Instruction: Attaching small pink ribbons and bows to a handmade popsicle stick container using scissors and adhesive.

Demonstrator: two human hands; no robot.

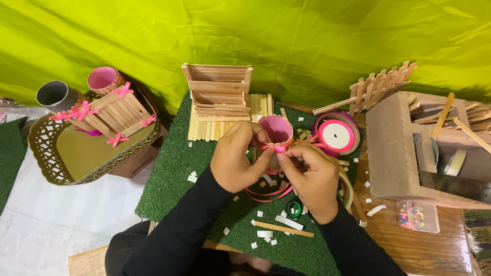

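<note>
A small round cup (276, 131) clad in wooden sticks, pink inside, stands on the green turf mat (174, 168). My left hand (236, 157) wraps its left side. With its fingertips my right hand (312, 179) pinches a thin pink ribbon (276, 148) at the cup's front, where a small bow sits. Loose ribbon loops (268, 193) trail on the mat under both hands. Both arms wear black sleeves.
A stick-built crate (219, 89) stands behind the cup on a stick base. A pink ribbon spool (336, 135) lies to the right, beside a cardboard box (394, 153) of sticks and a stick fence (381, 87). A gold tray (76, 153) with stick holders sits left. Paper scraps, a loose stick (284, 228) and a bead box (417, 215) lie nearby.
</note>
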